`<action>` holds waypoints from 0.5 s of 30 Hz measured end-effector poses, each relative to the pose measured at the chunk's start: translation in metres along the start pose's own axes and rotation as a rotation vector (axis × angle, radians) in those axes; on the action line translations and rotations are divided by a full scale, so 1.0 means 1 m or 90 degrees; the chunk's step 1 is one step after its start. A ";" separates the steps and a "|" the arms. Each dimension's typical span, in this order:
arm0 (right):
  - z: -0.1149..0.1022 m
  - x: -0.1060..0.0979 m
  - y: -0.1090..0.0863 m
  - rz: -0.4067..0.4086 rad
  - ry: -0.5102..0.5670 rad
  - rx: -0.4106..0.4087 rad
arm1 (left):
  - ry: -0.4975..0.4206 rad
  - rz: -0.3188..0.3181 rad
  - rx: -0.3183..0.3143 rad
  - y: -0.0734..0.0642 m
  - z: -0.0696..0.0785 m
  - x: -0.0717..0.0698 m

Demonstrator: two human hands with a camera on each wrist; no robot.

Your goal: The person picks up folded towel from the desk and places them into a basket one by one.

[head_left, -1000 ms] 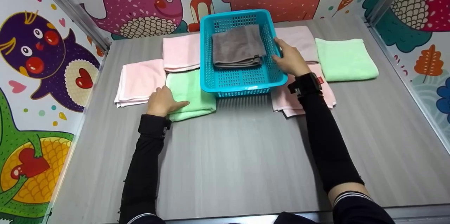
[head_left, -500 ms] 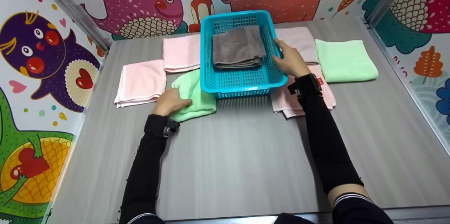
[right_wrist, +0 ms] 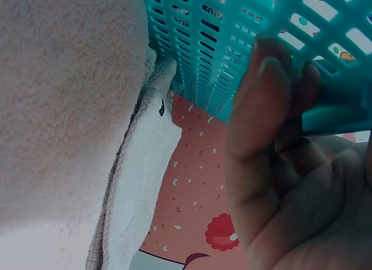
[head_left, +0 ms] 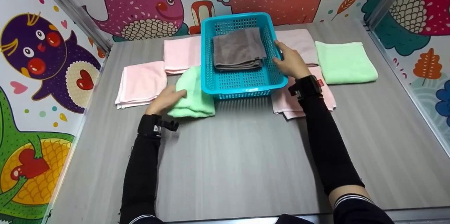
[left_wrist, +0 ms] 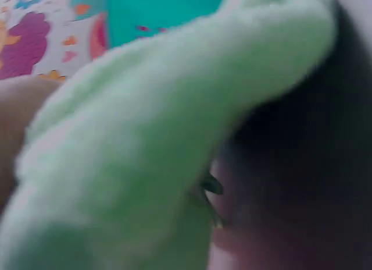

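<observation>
My left hand (head_left: 164,100) grips the left side of a light green towel (head_left: 194,99), thumb on top and other fingers hidden under the cloth. In the left wrist view the towel (left_wrist: 133,118) is bunched and raised at the held side. A blue-green plastic basket (head_left: 246,92) overlaps the towel's right part. Inside the basket lies a folded grey-brown towel (head_left: 239,48). My right hand (head_left: 292,61) holds the basket's right rim; in the right wrist view its fingers (right_wrist: 256,124) curl around the rim.
Two folded pink towels (head_left: 142,81) (head_left: 181,53) lie left of the basket. To its right are a pale pink towel (head_left: 297,44), a pink one (head_left: 291,101) partly under my right wrist, and a green one (head_left: 346,62). Cartoon-printed walls (head_left: 144,2) border the grey tabletop (head_left: 239,167).
My left hand has taken hold of the green towel's left side and raised it, bunching the cloth toward the basket. My right hand and the basket stay in place.
</observation>
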State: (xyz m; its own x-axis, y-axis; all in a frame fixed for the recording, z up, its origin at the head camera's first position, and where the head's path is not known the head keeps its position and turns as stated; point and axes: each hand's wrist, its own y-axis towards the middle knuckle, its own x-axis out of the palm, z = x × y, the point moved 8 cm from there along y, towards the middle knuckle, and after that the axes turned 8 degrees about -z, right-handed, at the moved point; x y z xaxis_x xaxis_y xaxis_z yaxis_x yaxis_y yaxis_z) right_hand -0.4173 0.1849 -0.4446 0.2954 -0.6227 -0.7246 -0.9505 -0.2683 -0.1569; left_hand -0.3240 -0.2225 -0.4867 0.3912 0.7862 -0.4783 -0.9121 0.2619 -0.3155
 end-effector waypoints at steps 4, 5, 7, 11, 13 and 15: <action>0.001 0.001 0.000 -0.002 -0.001 0.001 | -0.098 0.027 -0.001 -0.006 0.004 -0.011; 0.001 0.002 0.000 -0.002 -0.001 0.001 | -0.132 0.029 0.000 -0.009 0.005 -0.013; 0.001 0.003 -0.001 -0.003 -0.002 -0.001 | -0.209 0.027 0.012 -0.013 0.008 -0.017; 0.000 0.004 -0.002 -0.008 -0.002 -0.001 | -0.322 0.019 0.048 -0.023 0.024 -0.026; -0.001 0.003 -0.002 -0.006 -0.003 -0.005 | -0.347 0.032 0.075 -0.026 0.036 -0.031; -0.001 0.001 -0.002 0.001 -0.008 -0.010 | -0.349 0.052 0.097 -0.027 0.049 -0.035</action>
State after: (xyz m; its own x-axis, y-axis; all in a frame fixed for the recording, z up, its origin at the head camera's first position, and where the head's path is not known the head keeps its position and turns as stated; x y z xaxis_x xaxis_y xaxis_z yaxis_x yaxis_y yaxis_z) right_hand -0.4151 0.1839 -0.4440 0.2918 -0.6137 -0.7337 -0.9494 -0.2790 -0.1442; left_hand -0.3193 -0.2292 -0.4214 0.2342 0.9721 0.0117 -0.9601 0.2332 -0.1545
